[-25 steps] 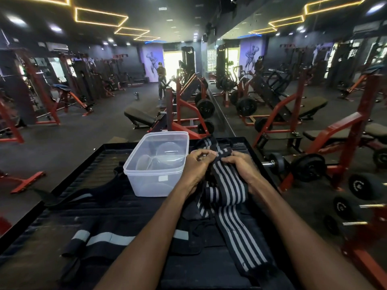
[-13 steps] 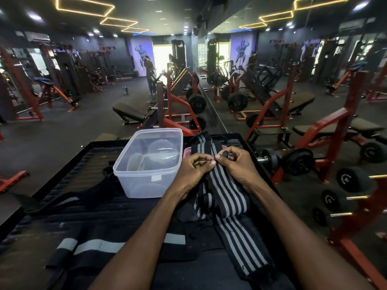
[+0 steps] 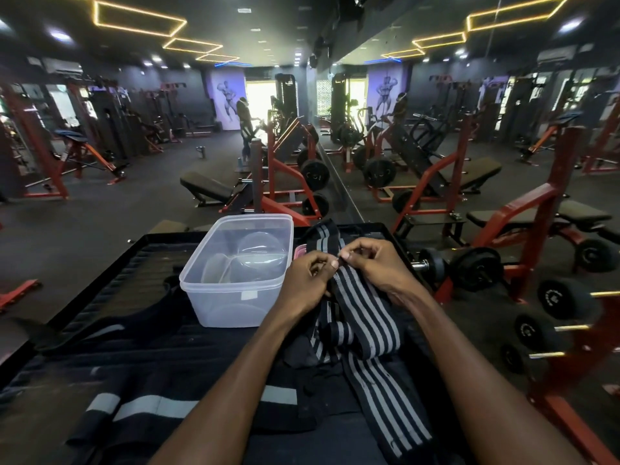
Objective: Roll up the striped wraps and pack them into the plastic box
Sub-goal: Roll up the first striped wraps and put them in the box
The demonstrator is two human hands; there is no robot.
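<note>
Both hands pinch the same striped wrap (image 3: 364,317) at one spot, thumbs and forefingers curled tight on its edge, knuckles close together. Left hand (image 3: 307,280) sits just right of the plastic box (image 3: 235,266), fingers folded in, thumb tip on the wrap. Right hand (image 3: 372,261) faces it from the other side, thumb and index nipping the fabric, other fingers curled. Whether a roll has started under the fingers, cannot tell; too small.

Wrap is black with grey stripes. It runs from the far edge of the black table (image 3: 110,263), up into the pinch, then down toward the camera between the forearms, lying flat and unrolled on the table. A second striped wrap (image 3: 330,337) lies bunched under and left of it, partly hidden by the left wrist.

Plastic box is clear, lid off, standing upright on the table, left of the hands, touching or nearly touching the left hand. Clear round shapes show inside, can't tell what. Something pink (image 3: 299,252) peeks out between box and wrap.

Near edge of table: a black belt with grey bands (image 3: 151,406), lying flat under the left forearm. Another dark strap (image 3: 100,330) lies left of the box.

Background: gym floor, red racks, benches, dumbbells (image 3: 476,268) to the right, a person (image 3: 245,122) standing far off, mirror wall.
</note>
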